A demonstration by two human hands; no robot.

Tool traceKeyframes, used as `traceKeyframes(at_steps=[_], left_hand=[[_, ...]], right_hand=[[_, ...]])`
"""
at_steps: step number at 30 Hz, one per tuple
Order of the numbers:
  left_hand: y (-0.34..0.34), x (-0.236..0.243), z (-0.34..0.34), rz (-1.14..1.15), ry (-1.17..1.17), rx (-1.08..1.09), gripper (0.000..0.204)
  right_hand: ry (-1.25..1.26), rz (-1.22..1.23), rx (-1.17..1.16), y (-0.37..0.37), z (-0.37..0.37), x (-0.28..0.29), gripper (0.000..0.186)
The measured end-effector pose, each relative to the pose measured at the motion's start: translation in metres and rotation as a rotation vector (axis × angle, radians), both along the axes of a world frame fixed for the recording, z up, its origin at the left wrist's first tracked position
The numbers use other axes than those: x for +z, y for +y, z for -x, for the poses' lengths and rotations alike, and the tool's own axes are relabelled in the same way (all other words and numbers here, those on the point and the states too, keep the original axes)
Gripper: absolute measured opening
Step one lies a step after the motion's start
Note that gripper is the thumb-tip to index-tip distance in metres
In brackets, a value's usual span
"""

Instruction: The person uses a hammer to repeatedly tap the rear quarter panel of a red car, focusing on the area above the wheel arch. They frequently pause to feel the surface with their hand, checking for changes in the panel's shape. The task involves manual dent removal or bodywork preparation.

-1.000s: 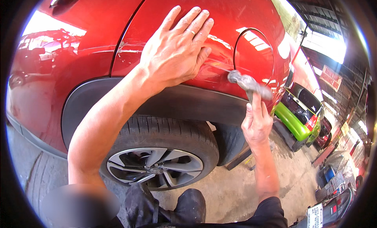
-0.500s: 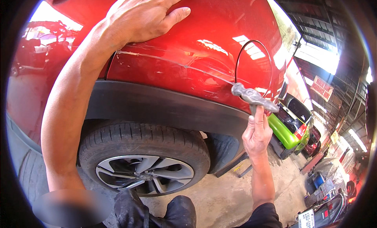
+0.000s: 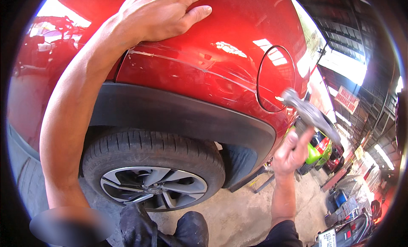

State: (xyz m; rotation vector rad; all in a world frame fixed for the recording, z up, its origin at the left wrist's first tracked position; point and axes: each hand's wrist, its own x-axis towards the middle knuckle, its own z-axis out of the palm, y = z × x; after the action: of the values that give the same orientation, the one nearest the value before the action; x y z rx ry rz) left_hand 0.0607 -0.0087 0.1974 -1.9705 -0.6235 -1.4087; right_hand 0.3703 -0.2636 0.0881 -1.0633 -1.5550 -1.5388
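Head view: your left hand (image 3: 163, 17) lies palm down on the red body panel (image 3: 170, 79) at the upper edge, open and holding nothing, its thumb spread away from the fingers, whose tips run partly out of sight. Your right hand (image 3: 291, 155) is closed around the handle of a metal hammer (image 3: 310, 113), with a finger reaching up toward the head; both are blurred, so you cannot make out every finger. The hammer stands in front of the lower right edge of the round fuel flap (image 3: 274, 79), its head tilted down to the right; whether it touches the panel cannot be told. Between your hands, long pale scratches (image 3: 205, 71) run across the panel from the door seam toward the flap. Below them curves the dark wheel-arch trim (image 3: 170, 100), over a black tyre (image 3: 153, 147) with a spoked rim (image 3: 154, 189). Your dark-trousered knees (image 3: 191, 230) show at the lower edge, above the concrete floor (image 3: 242, 208). Off to the right, beyond the hammer, stand a bright green car (image 3: 313, 155) and, nearer the bottom corner, a motorcycle (image 3: 350, 233).
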Motion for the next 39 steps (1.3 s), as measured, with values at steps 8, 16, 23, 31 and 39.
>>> traceKeyframes(at_steps=[8,16,23,31,39], left_hand=[[-0.035,-0.007,0.006,0.080,-0.005,0.017,0.065],[-0.018,-0.003,0.007,0.054,0.002,0.012,0.065],[-0.034,-0.006,0.001,0.057,-0.009,-0.004,0.065],[-0.025,-0.005,0.003,0.051,-0.015,-0.006,0.065],[-0.011,-0.001,0.002,0.082,-0.007,0.045,0.065]], right_hand=[[-0.005,0.157,-0.171,0.002,0.017,0.009,0.046],[0.195,0.300,-0.272,0.003,0.017,0.005,0.037],[-0.095,0.168,-0.224,-0.005,-0.010,-0.005,0.037],[0.036,-0.051,0.097,-0.009,-0.012,-0.010,0.044],[-0.055,0.054,-0.077,-0.003,0.011,-0.005,0.048]])
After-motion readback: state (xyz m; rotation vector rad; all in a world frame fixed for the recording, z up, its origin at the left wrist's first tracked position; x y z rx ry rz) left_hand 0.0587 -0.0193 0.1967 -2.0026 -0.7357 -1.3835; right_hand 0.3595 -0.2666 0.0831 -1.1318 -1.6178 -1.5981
